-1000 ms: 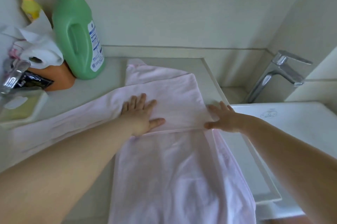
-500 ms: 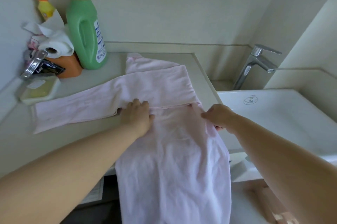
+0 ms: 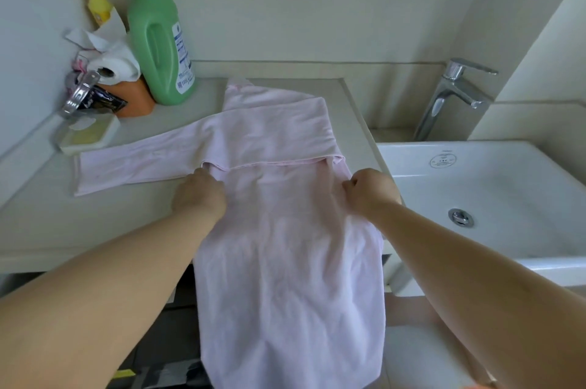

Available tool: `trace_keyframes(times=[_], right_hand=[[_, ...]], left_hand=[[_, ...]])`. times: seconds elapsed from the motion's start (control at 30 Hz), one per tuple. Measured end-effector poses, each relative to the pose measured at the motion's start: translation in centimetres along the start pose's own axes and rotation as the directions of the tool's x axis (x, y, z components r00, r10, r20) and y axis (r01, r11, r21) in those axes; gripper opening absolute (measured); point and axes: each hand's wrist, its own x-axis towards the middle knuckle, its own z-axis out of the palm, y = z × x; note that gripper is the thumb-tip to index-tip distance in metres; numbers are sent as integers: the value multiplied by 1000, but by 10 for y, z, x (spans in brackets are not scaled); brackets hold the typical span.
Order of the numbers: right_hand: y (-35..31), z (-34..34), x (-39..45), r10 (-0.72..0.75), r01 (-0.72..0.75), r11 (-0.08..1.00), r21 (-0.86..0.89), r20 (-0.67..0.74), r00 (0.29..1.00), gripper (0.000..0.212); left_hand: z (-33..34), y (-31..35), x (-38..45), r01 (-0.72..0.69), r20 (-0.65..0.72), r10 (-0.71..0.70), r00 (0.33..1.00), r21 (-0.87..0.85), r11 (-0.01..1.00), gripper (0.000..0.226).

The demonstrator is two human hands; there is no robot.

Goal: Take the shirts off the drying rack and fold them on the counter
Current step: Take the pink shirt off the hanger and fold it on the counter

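1. A pale grey stone-look table (image 3: pixel 41 214) runs along a plain cream wall, with a raised lip at its back edge.
2. A pale pink long-sleeved shirt (image 3: pixel 279 230) lies across the table – its upper part flat on the surface and folded over, one sleeve stretched out to the left, its lower part hanging over the front edge.
3. The left hand (image 3: pixel 199 195) is closed on the shirt's left edge just below the fold; the right hand (image 3: pixel 371 192) is closed on the right edge at the same level.
4. At the back left corner stand a tall green plastic detergent bottle with a gold cap (image 3: pixel 160 40), a small yellow bottle with an orange cap (image 3: pixel 96 5) and a roll of white tissue paper (image 3: pixel 112 67).
5. Beside them lies a white soap dish (image 3: pixel 90 135) – near the sleeve.
6. To the right sits a white ceramic sink basin (image 3: pixel 494 198) with a chrome tap (image 3: pixel 453 93) behind it.
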Motion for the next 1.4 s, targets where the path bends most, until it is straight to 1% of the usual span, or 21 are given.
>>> trace_keyframes(times=[0.07, 0.1, 0.17, 0.27, 0.37, 0.4, 0.43, 0.5, 0.57, 0.63, 0.73, 0.83, 0.93, 0.97, 1.03, 1.13, 1.2, 1.23, 1.27, 1.33, 1.4], right_hand=[[2, 3, 1, 21, -21, 1000, 16, -26, 999, 34], [4, 3, 2, 45, -45, 999, 24, -29, 999, 34], [10, 2, 6, 123, -121, 991, 56, -33, 992, 27], [15, -6, 10, 238, -232, 965, 125, -33, 971, 11], [12, -8, 13, 224, -225, 973, 57, 21, 974, 8], [8, -8, 15, 213, -215, 975, 50, 43, 976, 12], [4, -8, 16, 189, -193, 979, 62, 59, 980, 20], [-2, -5, 18, 132, -138, 983, 117, 55, 990, 35], [-9, -1, 17, 94, -100, 988, 118, 59, 994, 34], [-12, 3, 15, 102, -105, 992, 69, 47, 994, 32], [-12, 3, 13, 147, -148, 987, 59, 28, 989, 34], [-6, -3, 4, 166, -172, 980, 97, 65, 984, 34], [5, -11, -19, 163, -176, 970, 167, 90, 983, 24], [8, -12, -29, 164, -182, 957, 227, 97, 982, 23], [15, -14, -50, 161, -192, 906, 377, 113, 980, 19], [27, -11, -75, 112, -219, 804, 553, 220, 969, 20], [40, -3, -94, 56, -247, 764, 596, 320, 946, 24], [46, 4, -104, 35, -265, 753, 602, 365, 930, 25], [52, 11, -113, 19, -288, 741, 606, 411, 912, 25], [68, 26, -134, -5, -349, 704, 619, 495, 869, 30], [79, 38, -145, -24, -378, 677, 632, 532, 846, 34]], left_hand=[[-1, 2, 2, -71, 30, 71, 997, 6, 997, 44], [-4, 2, 3, -81, 31, 81, 996, 14, 997, 44], [-9, -4, 8, -55, 18, 55, 998, 13, 998, 44], [-20, -19, 17, 13, 15, -12, 1000, -34, 999, 37], [-24, -18, 19, -11, 64, 13, 998, -33, 999, 39], [-25, -15, 19, -7, 70, 10, 998, -47, 999, 39], [-25, -13, 18, 4, 74, 1, 997, -72, 997, 40], [-26, -9, 16, 20, 73, -12, 997, -120, 993, 48], [-25, -9, 17, -47, 90, 54, 995, -78, 996, 54], [-23, -10, 18, -105, 96, 109, 989, -47, 993, 47], [-24, -13, 19, -73, 64, 79, 995, -83, 994, 39], [-27, -18, 9, -46, 68, 55, 996, -118, 992, 46], [-30, -23, -9, -59, 130, 87, 988, -206, 977, 56], [-29, -26, -16, -60, 143, 100, 985, -260, 964, 56], [-26, -30, -35, -12, 159, 76, 984, -372, 928, 49], [-22, -38, -66, 71, 146, 8, 989, -530, 845, 37], [-16, -44, -93, 86, 135, -1, 991, -627, 774, 28], [-11, -48, -105, 111, 153, -10, 988, -671, 733, 24], [-5, -52, -118, 145, 182, -19, 983, -712, 687, 25], [11, -63, -145, 222, 262, -28, 965, -751, 622, 38], [22, -71, -164, 266, 332, -9, 943, -737, 622, 43]])
